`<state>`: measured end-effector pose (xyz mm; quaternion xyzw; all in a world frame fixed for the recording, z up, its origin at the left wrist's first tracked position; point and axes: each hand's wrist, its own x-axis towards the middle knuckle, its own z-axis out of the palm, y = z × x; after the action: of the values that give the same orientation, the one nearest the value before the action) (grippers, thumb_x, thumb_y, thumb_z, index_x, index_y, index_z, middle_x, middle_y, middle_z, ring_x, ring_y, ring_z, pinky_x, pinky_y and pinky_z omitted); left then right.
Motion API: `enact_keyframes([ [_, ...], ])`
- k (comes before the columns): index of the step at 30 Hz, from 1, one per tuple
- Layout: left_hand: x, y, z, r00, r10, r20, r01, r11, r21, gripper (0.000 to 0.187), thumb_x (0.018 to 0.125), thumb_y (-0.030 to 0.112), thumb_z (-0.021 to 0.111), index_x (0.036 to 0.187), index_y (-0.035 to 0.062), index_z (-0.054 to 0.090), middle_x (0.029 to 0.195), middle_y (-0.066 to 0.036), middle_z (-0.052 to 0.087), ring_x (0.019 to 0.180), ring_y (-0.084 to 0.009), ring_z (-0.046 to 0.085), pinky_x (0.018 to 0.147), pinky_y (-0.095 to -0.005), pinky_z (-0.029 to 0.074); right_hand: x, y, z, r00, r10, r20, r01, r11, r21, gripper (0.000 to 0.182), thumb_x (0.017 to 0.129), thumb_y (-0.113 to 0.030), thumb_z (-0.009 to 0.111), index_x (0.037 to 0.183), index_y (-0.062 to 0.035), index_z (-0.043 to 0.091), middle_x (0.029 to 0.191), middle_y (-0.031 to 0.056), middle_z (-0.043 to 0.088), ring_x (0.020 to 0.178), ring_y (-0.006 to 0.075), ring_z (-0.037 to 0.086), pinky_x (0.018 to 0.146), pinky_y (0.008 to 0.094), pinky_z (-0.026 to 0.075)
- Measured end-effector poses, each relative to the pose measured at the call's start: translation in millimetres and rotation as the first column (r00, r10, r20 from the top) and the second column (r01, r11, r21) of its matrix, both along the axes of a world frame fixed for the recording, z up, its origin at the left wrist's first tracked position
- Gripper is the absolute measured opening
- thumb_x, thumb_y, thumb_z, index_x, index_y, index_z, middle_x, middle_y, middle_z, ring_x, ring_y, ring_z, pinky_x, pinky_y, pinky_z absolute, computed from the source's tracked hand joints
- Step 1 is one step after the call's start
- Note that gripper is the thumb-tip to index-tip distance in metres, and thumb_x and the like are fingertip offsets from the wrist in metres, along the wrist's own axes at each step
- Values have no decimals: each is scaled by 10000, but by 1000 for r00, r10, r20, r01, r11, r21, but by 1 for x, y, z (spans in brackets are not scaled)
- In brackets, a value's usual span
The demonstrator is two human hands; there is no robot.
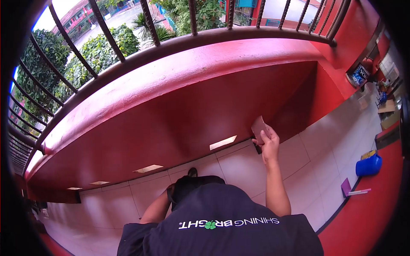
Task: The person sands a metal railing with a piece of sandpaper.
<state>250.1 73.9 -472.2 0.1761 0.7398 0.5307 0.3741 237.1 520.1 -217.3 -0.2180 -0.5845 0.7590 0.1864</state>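
My right hand [268, 143] is raised in front of the red wall [183, 115], thumb and fingers closed on a thin reddish-brown sheet [260, 127] that looks like sandpaper. The sheet stands up above the fingers, its upper edge tilted, and overlaps the wall in this view. On the other side, my left forearm [156, 208] reaches down beside my body. A black item [194, 187] at my front and my dark shirt [226, 226] hide my left hand.
Above the wall runs a pink-red ledge [171, 79] with a dark metal railing [179, 37]. Slots open low in the wall over white floor tiles [232, 168]. At right are a blue container [369, 165], a purple dustpan-like piece [346, 187] and a labelled can [359, 76].
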Motion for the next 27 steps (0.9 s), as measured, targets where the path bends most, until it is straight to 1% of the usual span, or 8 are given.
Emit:
enact_keyframes([
  [3,7,-11,26,1000,-21,-23,20,1000,-3,433,916,253,671,1269,2,654,1251,-206,691,1171,-271,650,1022,-375,488,-8,-3,13,998,43,-44,-42,999,19,329,1051,-75,529,1364,16,575,1217,117,675,1028,186,688,772,330,634],
  [5,12,-16,39,999,-27,-32,27,1000,-2,433,913,251,672,1267,2,656,1253,-209,691,1171,-276,652,1021,-376,489,-12,-1,11,998,19,-57,-20,1000,-4,328,1048,-73,532,1360,16,578,1213,118,675,1024,186,689,773,334,633],
  [10,21,-8,37,995,12,-103,-12,1000,-2,433,908,248,674,1262,0,661,1258,-215,691,1171,-288,658,1021,-379,491,-11,2,1,997,2,-74,-9,995,-95,327,1040,-67,533,1351,21,584,1201,117,676,1013,188,691,775,346,632],
  [16,48,-19,44,984,63,-168,-68,997,-23,433,901,244,676,1257,-1,668,1264,-223,691,1172,-303,664,1020,-383,493,1,-7,-21,999,49,18,-46,992,-115,330,1029,-57,523,1343,15,594,1148,103,690,950,153,677,726,315,612],
  [20,75,-44,69,992,39,-122,-36,999,26,432,896,241,678,1253,-2,672,1269,-228,691,1172,-313,669,1019,-385,495,13,-7,-40,999,-10,45,16,989,-147,329,1024,-71,539,1341,-12,604,1135,96,694,933,158,678,713,317,606],
  [24,74,-44,86,995,26,-95,-22,999,43,432,893,239,680,1250,-3,676,1272,-232,691,1172,-320,672,1019,-386,496,24,-4,-51,992,-60,113,84,972,-220,305,1019,-93,560,1312,-35,620,1114,88,695,909,167,674,706,324,604],
  [26,68,-39,87,959,71,-274,-120,978,-168,413,899,255,649,1227,8,684,1229,-262,695,1172,-364,668,1013,-395,498,27,-4,-52,991,-51,126,79,971,-227,296,1017,-97,566,1301,-36,622,1109,87,694,906,168,671,704,325,603],
  [27,66,-37,70,960,75,-270,-125,977,-173,413,899,255,649,1227,8,684,1229,-262,695,1172,-364,668,1013,-395,498,30,-5,-53,989,-45,140,77,970,-232,287,1016,-102,571,1290,-37,625,1105,86,694,902,168,669,702,326,602],
])
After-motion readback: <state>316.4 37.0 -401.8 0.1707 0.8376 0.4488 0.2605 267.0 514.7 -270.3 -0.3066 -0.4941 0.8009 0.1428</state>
